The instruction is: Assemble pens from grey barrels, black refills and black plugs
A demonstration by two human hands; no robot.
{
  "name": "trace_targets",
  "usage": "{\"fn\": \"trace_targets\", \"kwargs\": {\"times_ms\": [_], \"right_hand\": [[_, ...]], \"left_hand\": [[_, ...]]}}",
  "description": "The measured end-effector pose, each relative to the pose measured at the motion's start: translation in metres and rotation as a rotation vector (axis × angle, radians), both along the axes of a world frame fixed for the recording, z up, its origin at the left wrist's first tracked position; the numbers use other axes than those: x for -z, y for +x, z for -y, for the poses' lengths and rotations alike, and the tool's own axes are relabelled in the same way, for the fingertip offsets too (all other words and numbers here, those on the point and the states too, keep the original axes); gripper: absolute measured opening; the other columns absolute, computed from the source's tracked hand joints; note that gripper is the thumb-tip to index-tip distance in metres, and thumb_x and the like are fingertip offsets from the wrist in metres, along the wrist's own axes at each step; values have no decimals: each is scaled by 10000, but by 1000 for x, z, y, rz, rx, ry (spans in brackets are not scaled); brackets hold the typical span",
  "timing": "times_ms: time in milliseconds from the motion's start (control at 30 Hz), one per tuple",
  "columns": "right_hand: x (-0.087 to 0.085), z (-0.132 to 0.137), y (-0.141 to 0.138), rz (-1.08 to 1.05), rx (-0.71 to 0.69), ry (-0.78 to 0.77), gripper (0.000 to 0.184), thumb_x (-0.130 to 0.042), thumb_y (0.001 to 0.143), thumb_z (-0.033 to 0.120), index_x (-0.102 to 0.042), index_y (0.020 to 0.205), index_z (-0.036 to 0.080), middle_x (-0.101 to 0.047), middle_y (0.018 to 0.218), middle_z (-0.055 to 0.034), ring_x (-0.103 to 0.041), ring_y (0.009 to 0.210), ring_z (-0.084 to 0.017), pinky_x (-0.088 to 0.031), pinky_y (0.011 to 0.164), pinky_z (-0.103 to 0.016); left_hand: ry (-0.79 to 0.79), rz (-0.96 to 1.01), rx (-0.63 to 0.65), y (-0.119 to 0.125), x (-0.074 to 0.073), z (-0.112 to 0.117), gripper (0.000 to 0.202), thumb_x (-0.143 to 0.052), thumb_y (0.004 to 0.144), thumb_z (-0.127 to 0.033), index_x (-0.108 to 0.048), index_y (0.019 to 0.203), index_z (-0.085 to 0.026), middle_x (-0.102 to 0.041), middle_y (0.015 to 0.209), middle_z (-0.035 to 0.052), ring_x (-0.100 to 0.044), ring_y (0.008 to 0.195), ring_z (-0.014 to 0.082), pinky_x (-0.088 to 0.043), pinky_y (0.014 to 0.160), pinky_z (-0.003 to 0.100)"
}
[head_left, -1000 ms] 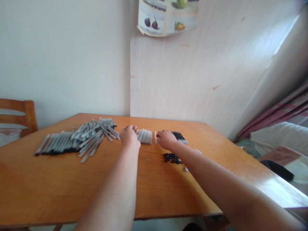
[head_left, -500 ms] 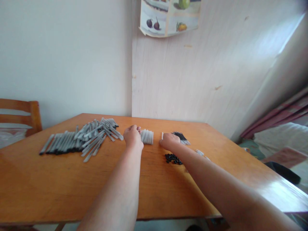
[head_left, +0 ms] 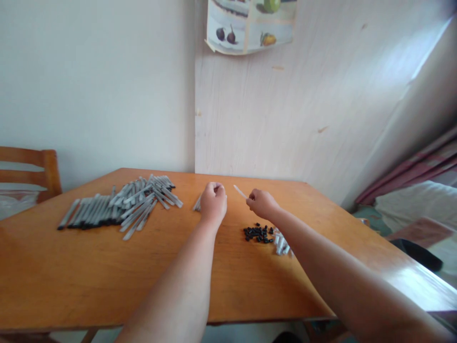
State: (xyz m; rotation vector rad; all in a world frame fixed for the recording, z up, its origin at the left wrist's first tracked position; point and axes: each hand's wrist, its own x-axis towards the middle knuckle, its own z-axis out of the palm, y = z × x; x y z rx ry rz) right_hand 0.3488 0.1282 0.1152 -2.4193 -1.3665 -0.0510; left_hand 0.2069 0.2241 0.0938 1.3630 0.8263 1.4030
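Spread beneath both hands: orange-brown wooden table (head_left: 171, 271), glossy toward right side. Far left of left fingers (head_left: 220, 192): row of translucent tubes (head_left: 91, 212), side by side, black ends toward near edge. Between row and left fingers: loose heap of grey-white tubes (head_left: 137, 196), crossing at many angles. Just left of left fingers: pale tubes (head_left: 197, 205), mostly hidden by hand. Nearer than right fingers (head_left: 250, 202): scattered black caps (head_left: 254, 233); right beside these, small whitish cylinders (head_left: 280, 244), partly behind forearm.
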Motion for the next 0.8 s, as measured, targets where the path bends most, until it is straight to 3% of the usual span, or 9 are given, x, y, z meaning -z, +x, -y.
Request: {"fn": "trace_targets", "kwargs": {"times_ms": [133, 267, 400, 500, 633, 800], "right_hand": [[-4, 17, 12, -208, -131, 246, 198, -541, 801, 312, -658, 853, 161, -658, 727, -41, -556, 626, -126, -381, 552, -218], [-10, 35, 14, -525, -205, 326, 221, -552, 798, 354, -630, 861, 158, -577, 605, 5, -447, 477, -88, -330, 458, -202], [-16, 47, 6, -636, -317, 356, 252, -594, 772, 404, -598, 793, 153, -532, 566, 24, -434, 481, -79, -351, 469, -194], [-18, 48, 6, -700, -339, 403, 298, -568, 790, 454, -575, 792, 156, -561, 600, 11, -449, 489, -77, -361, 470, -190], [-14, 47, 26, -689, -166, 527, 283, -536, 797, 436, -576, 836, 159, -602, 655, -9, -450, 482, -78, -328, 447, -189], [2, 52, 63, -337, 70, 510, 231, -536, 761, 369, -620, 768, 153, -611, 652, -21, -501, 571, -119, -340, 506, -219]], "left_hand": [[469, -231, 13, 4, 4, 17, 195, -593, 795, -207, -640, 983, -218, -666, 976, 99, -597, 956, 226, -410, 915, 382], [674, -397, 184, 8, 1, 37, 295, -592, 812, -233, -617, 1105, -214, -649, 1107, 111, -571, 1066, 237, -396, 975, 395], [710, -479, 374, 12, -1, 48, 240, -522, 870, -289, -635, 1068, -216, -669, 1058, 98, -604, 996, 217, -448, 900, 355], [706, -459, 413, 13, -1, 49, 213, -476, 898, -293, -656, 984, -220, -683, 972, 88, -617, 913, 206, -459, 824, 331], [679, -419, 359, 13, 2, 45, 188, -472, 901, -292, -644, 917, -218, -672, 887, 78, -603, 830, 196, -434, 753, 309], [558, -357, 305, 13, 4, 44, 165, -482, 888, -286, -625, 836, -223, -642, 792, 51, -575, 741, 178, -402, 715, 294]]}}
